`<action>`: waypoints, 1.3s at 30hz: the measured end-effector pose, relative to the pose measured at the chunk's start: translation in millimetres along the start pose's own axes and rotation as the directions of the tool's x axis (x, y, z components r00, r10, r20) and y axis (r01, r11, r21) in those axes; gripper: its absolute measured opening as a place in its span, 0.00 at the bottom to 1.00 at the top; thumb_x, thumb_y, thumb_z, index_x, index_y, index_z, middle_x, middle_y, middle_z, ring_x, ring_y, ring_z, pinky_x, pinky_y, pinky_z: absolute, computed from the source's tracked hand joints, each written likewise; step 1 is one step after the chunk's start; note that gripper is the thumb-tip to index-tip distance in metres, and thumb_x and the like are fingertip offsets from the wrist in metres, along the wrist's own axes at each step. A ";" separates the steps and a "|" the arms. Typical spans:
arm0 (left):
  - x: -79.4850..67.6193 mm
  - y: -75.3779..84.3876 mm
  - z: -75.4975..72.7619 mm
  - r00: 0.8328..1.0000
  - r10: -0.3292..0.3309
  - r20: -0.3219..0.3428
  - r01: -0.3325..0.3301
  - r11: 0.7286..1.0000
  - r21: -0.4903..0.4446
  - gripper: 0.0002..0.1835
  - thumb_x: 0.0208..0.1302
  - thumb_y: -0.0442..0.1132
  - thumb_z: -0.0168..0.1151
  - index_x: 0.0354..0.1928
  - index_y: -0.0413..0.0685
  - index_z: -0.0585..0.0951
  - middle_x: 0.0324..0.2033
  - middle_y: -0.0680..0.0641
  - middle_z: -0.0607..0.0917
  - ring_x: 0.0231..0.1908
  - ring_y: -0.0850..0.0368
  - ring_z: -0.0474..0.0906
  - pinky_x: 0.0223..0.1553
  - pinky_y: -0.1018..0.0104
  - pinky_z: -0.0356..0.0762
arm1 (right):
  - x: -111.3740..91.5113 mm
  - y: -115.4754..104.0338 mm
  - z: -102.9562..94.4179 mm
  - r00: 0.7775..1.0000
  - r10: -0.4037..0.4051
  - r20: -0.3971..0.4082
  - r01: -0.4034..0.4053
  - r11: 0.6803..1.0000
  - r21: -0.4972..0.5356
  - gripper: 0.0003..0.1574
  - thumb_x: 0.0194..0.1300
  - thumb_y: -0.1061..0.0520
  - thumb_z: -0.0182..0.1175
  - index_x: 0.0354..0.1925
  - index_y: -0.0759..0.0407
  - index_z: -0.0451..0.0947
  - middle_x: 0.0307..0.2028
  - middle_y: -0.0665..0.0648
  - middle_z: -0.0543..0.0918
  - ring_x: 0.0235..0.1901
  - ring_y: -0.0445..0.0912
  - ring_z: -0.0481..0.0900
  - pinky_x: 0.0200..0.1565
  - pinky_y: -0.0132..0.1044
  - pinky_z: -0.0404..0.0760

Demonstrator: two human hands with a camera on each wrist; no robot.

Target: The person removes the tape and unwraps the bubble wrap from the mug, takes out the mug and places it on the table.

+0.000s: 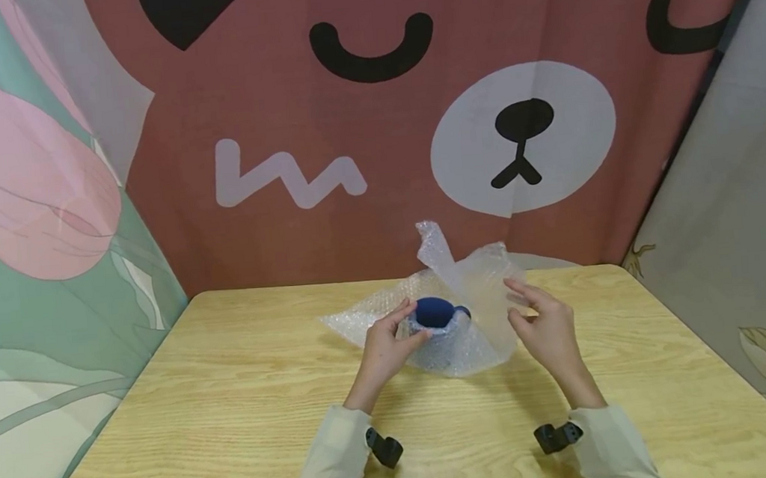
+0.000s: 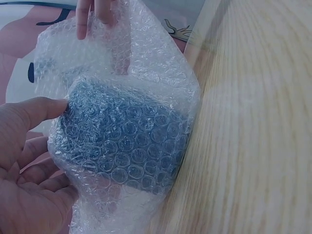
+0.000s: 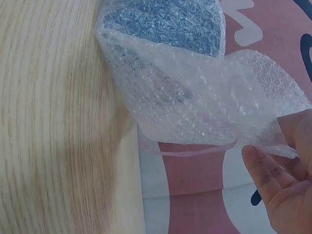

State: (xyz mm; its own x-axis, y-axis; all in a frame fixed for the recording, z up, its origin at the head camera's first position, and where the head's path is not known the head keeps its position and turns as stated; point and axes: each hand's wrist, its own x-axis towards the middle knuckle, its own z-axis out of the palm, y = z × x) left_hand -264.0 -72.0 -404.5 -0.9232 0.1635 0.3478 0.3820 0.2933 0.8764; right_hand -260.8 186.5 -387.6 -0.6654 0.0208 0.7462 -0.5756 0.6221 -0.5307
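Observation:
A dark blue mug (image 1: 433, 312) with a small handle-like part on its right sits upright on the table, partly wrapped in clear bubble wrap (image 1: 489, 294). Only its round top shows bare in the head view; lower down, the blue comes through the bubbles. My left hand (image 1: 386, 345) holds the wrapped mug from the left, thumb at the near side of the rim and fingers behind. On the other side, my right hand (image 1: 549, 329) pinches the edge of a loose flap of the wrap, drawn out to the right of the mug.
The wood-grain table (image 1: 234, 408) reaches back to a curtain (image 1: 274, 232) with a bear print. Another patterned curtain (image 1: 43, 296) hangs along the left, and a grey one (image 1: 728, 242) along the right. Loose wrap ends spread behind and left of the mug.

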 end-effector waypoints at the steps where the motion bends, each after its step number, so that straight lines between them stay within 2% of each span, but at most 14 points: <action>1: -0.2 -0.1 -0.3 1.000 0.000 0.000 0.000 1.000 -0.001 0.29 0.59 0.38 0.70 0.62 0.39 0.76 0.66 0.42 0.69 0.66 0.48 0.64 0.63 0.53 0.64 | 0.2 0.2 -0.3 1.000 0.007 -0.002 -0.007 1.000 0.004 0.28 0.50 0.78 0.61 0.52 0.67 0.81 0.49 0.67 0.82 0.40 0.59 0.85 0.30 0.16 0.75; 8: -0.7 -0.1 -2.2 1.000 -0.009 0.007 0.009 1.000 -0.001 0.29 0.60 0.38 0.70 0.63 0.40 0.75 0.66 0.44 0.69 0.66 0.49 0.63 0.63 0.53 0.64 | -0.4 2.1 -1.8 1.000 0.030 0.003 -0.030 1.000 0.006 0.32 0.47 0.80 0.56 0.52 0.67 0.81 0.51 0.65 0.82 0.41 0.58 0.84 0.28 0.16 0.75; 12: 0.0 -0.6 -3.7 1.000 -0.011 0.007 0.011 1.000 -0.007 0.29 0.60 0.38 0.70 0.64 0.39 0.74 0.66 0.42 0.68 0.66 0.48 0.62 0.63 0.52 0.63 | -1.0 3.9 -3.3 0.998 0.066 0.012 -0.066 0.998 -0.002 0.34 0.47 0.80 0.56 0.54 0.66 0.80 0.51 0.66 0.81 0.41 0.59 0.84 0.25 0.16 0.74; 17: 1.6 -1.5 -4.4 1.000 -0.015 0.004 0.015 1.000 -0.017 0.31 0.60 0.38 0.70 0.64 0.37 0.73 0.66 0.40 0.68 0.66 0.49 0.63 0.64 0.53 0.62 | -1.7 8.9 -5.7 0.990 0.139 -0.015 -0.139 0.990 0.010 0.32 0.49 0.78 0.60 0.55 0.65 0.80 0.47 0.68 0.83 0.39 0.60 0.84 0.23 0.16 0.72; 21: 1.8 -2.6 -4.0 1.000 -0.018 0.004 0.019 1.000 -0.023 0.31 0.60 0.38 0.70 0.64 0.38 0.73 0.66 0.39 0.68 0.66 0.49 0.63 0.64 0.53 0.62 | -4.3 13.4 -8.2 0.973 0.232 -0.011 -0.232 0.972 0.027 0.30 0.53 0.75 0.65 0.56 0.63 0.80 0.50 0.66 0.82 0.40 0.60 0.84 0.16 0.20 0.68; 26: 1.7 -1.3 -4.2 1.000 -0.027 0.014 0.027 0.999 -0.034 0.31 0.60 0.39 0.70 0.64 0.38 0.73 0.67 0.40 0.68 0.67 0.49 0.62 0.64 0.53 0.62 | -5.4 17.7 -13.3 0.931 0.365 0.013 -0.365 0.931 0.014 0.29 0.54 0.72 0.67 0.57 0.62 0.79 0.53 0.64 0.81 0.44 0.59 0.83 0.17 0.24 0.69; 31: 1.6 -0.9 -3.7 0.999 -0.029 0.017 0.029 0.999 -0.031 0.31 0.60 0.39 0.70 0.64 0.39 0.73 0.67 0.40 0.68 0.67 0.48 0.62 0.64 0.53 0.61 | -5.2 19.7 -22.1 0.864 0.495 0.090 -0.499 0.865 0.040 0.32 0.56 0.71 0.62 0.60 0.60 0.77 0.57 0.67 0.77 0.48 0.57 0.81 0.13 0.29 0.65; 34: 1.3 -1.7 -3.2 1.000 -0.026 0.015 0.026 0.999 -0.024 0.30 0.60 0.39 0.70 0.64 0.39 0.74 0.66 0.40 0.68 0.67 0.48 0.62 0.64 0.53 0.62 | -5.9 22.3 -27.0 0.826 0.549 0.127 -0.560 0.825 0.076 0.33 0.58 0.71 0.61 0.62 0.58 0.75 0.59 0.66 0.75 0.44 0.45 0.83 0.14 0.30 0.66; 39: 0.6 -1.0 -2.2 1.000 -0.019 0.021 0.020 0.999 -0.030 0.30 0.60 0.39 0.70 0.64 0.38 0.74 0.66 0.40 0.68 0.67 0.48 0.62 0.64 0.52 0.61 | -9.2 27.3 -31.4 0.776 0.619 0.125 -0.631 0.764 0.136 0.31 0.62 0.66 0.62 0.64 0.60 0.73 0.58 0.65 0.75 0.33 0.30 0.79 0.26 0.28 0.79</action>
State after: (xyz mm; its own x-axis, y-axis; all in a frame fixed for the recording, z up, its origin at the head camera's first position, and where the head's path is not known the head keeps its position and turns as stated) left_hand -265.1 -74.2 -404.5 -0.9293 0.1777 0.3239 0.3624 0.2682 0.8926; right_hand -255.4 227.9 -396.3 -0.9318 0.3029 0.2001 -0.0845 0.3551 -0.9310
